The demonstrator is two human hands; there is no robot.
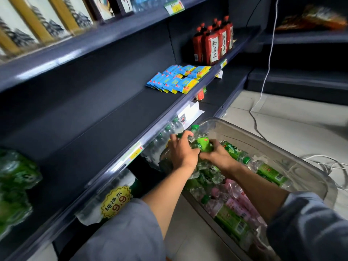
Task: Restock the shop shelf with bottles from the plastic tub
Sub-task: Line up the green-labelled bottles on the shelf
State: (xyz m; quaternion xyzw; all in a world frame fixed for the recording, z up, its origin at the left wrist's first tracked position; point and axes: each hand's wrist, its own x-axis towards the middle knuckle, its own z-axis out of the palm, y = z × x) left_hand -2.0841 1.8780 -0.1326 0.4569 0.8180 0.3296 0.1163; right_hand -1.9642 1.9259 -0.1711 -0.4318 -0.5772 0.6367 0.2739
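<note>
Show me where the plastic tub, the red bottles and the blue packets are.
plastic tub (271,143): head view, on its far clear rim.
red bottles (213,48): head view, on the front bottle's label.
blue packets (185,85): head view, on a front packet's face.

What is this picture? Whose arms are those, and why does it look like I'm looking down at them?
There is no robot here. A person wears a camera on their head, so you see what they see: their own arms reaching out. It is a shop. The left hand and right hand are both wrapped around a green-label bottle, over a clear plastic tub full of bottles on the floor. Beside it is a dark shelf, mostly bare, with blue snack packets and red pouches further along. More green bottles sit at its near end, blurred.
</note>
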